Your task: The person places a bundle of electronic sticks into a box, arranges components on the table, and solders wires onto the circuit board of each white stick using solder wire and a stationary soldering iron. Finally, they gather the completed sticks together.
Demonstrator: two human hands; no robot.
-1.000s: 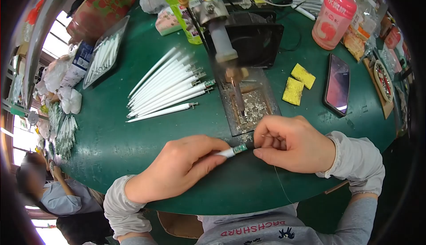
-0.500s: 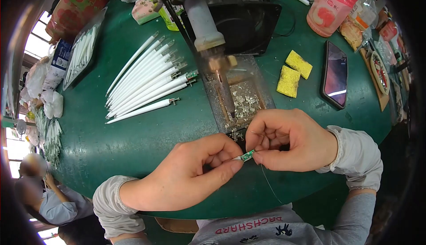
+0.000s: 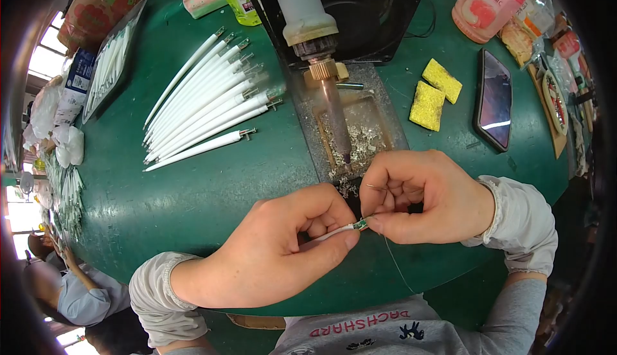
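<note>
My left hand (image 3: pixel 276 246) is closed round a slim white tube (image 3: pixel 331 233), whose rear part is hidden in the palm. A small green circuit board (image 3: pixel 361 224) sticks out of the tube's front end. Thumb and forefinger of my right hand (image 3: pixel 427 201) pinch together at the board's tip. A thin metallic wire (image 3: pixel 397 264) runs from my right hand, its tail hanging below and a short piece showing by the curled fingers. Just beyond both hands, a soldering iron (image 3: pixel 334 117) in a stand points down over a tray (image 3: pixel 315 130) of solder scraps.
Several white tubes with metal-tipped ends (image 3: pixel 205 98) lie fanned at left. Two yellow sponges (image 3: pixel 427 106) and a phone (image 3: pixel 493 101) rest at right, near a pink bottle (image 3: pixel 485 8). More tubes fill a plastic tray (image 3: pixel 116 66). Another person (image 3: pixel 83 291) sits at far left.
The view has shifted slightly, moving the table items in frame. More of the white tube shows at my left fingertips, and less of the green board sticks out. Both hands keep their pinch.
</note>
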